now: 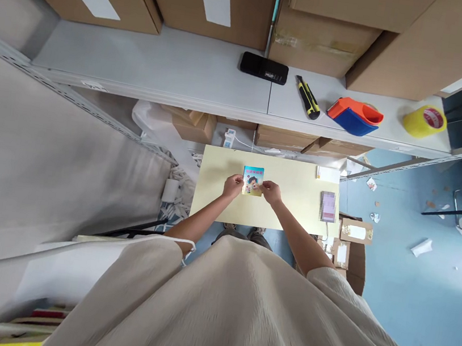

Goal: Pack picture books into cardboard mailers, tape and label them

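A small square picture book (252, 182) with a blue and yellow cover shows a cartoon child, its front facing up at me. My left hand (233, 186) pinches its left edge, and my right hand (271, 192) grips the lower right edge. Both hands are closed, thumbs and fingers on the book's sides. Below it lies a pale yellow table (213, 205); whether the book touches the tabletop I cannot tell. To the right on the table rests a phone (328, 207) with a blurred screen and a cable.
On the grey shelf (143, 63) above lie a black phone (264, 68), a utility knife (308, 98), an orange and blue tape dispenser (355, 116) and yellow tape (424, 121). Cardboard boxes (318, 42) stand behind them. More cartons (355, 232) sit right of the table.
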Motion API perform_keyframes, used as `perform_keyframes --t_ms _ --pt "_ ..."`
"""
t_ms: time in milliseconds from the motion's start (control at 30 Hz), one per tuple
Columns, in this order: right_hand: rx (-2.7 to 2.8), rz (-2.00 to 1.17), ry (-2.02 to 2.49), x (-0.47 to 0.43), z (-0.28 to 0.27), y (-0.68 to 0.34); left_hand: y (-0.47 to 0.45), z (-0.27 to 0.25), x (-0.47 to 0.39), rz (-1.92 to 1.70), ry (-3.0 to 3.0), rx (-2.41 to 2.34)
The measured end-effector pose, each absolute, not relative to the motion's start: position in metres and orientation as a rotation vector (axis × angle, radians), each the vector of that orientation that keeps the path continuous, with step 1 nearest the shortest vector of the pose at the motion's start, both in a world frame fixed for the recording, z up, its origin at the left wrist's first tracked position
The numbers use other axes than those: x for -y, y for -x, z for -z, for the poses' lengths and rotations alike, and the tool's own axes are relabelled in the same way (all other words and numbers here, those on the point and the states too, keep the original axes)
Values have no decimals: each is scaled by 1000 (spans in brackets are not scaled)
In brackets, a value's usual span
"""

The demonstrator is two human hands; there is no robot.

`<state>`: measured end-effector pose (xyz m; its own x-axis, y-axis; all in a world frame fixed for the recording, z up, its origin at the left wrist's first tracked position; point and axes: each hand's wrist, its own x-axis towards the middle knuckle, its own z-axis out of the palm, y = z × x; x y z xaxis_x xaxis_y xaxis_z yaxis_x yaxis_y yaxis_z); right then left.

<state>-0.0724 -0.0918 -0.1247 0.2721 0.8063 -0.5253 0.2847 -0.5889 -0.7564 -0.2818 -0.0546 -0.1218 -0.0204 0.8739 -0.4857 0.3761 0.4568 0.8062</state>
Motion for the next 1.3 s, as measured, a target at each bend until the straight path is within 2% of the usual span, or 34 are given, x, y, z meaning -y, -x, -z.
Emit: perform_keyframes --t_ms 267,600,700,800,933,1300 --pt "1140 -1335 2232 96 142 95 297 147 63 -403 -1086 -1660" --pt "1306 -1411 2199 96 184 123 321 182 74 -314 -1359 -1650" --pt "1564 -1330 2176 111 183 125 336 183 94 -197 -1718 -1532" --pt "2097 -1183 2028 129 175 122 352 181 112 15 -2044 -1258" --pt "2630 -1125 1832 136 165 122 370 179 118 141 -2212 -1157" --pt "2838 -1134 1912 50 159 194 403 175 65 325 -2119 -1485"
